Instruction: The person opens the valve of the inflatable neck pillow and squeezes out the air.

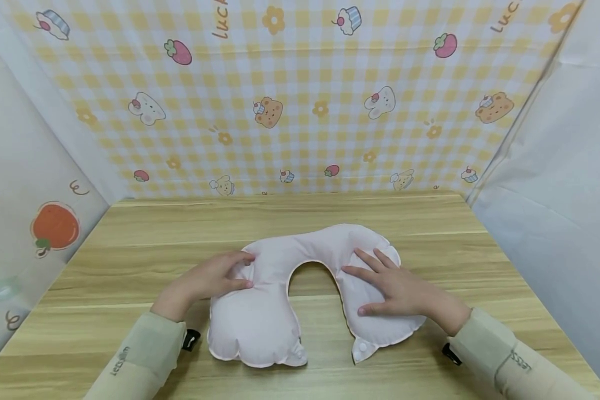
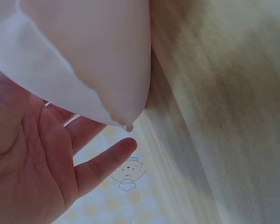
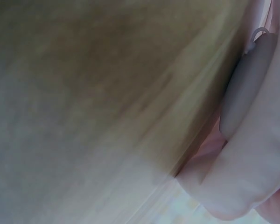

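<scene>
A pale pink U-shaped neck pillow [image 1: 260,316] lies puffed up on the wooden table, its opening toward me. My left hand [image 1: 215,276] rests at the pillow's left side, thumb and fingertips touching the fabric. In the left wrist view, that hand [image 2: 42,154] shows its palm, with fingers extended beside the pillow edge [image 2: 102,56]. Spread fingers of my right hand [image 1: 397,289] lie flat on the pillow's right arm. Beneath the pillow's edge, the right wrist view shows a grey rounded piece [image 3: 247,88] with a small loop; its kind is unclear.
Snap buttons sit on corner tabs [image 1: 364,349] at the pillow's two ends. Behind the wooden table [image 1: 155,233] hangs a yellow checked cloth [image 1: 300,72] with cartoon prints. White sheets [image 1: 555,166] close off both sides.
</scene>
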Action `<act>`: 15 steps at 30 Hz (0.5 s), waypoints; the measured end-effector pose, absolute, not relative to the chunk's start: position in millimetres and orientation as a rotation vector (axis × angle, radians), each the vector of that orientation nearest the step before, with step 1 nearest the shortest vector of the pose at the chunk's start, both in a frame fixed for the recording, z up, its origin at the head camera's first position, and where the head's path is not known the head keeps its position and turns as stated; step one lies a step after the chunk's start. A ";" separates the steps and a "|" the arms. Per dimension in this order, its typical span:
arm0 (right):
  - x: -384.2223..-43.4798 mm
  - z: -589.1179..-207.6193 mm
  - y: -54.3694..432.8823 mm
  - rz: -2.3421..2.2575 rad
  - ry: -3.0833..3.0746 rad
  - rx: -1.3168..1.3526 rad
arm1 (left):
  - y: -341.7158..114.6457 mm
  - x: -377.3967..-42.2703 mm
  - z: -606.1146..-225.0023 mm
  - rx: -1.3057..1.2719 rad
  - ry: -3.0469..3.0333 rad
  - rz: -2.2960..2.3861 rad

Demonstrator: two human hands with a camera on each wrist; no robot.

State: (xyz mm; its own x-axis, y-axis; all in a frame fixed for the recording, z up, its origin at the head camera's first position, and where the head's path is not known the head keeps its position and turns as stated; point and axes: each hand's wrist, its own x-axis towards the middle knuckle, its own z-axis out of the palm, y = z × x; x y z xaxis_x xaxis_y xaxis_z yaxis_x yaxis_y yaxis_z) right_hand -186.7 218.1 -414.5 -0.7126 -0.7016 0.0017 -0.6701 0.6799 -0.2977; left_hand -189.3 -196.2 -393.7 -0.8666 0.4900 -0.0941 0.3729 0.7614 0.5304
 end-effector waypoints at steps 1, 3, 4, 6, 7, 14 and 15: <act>-186.8 -414.7 218.1 -0.418 2.777 -1.137 | -195.9 -189.6 -393.7 0.685 2.732 0.745; -186.9 -415.1 218.2 -0.409 2.773 -1.134 | -195.6 -190.0 -393.7 0.700 2.734 0.732; -187.0 -415.7 218.2 -0.404 2.771 -1.133 | -195.5 -190.1 -393.6 0.705 2.735 0.726; -186.9 -416.4 218.4 -0.397 2.770 -1.137 | -195.1 -190.4 -393.6 0.719 2.736 0.716; -186.9 -416.8 218.5 -0.393 2.768 -1.139 | -194.9 -190.5 -393.5 0.724 2.736 0.712; -187.5 -417.6 218.4 -0.383 2.764 -1.128 | -193.9 -190.0 -392.1 0.722 2.727 0.709; -187.9 -417.6 218.1 -0.382 2.764 -1.125 | -193.8 -190.0 -391.9 0.724 2.727 0.709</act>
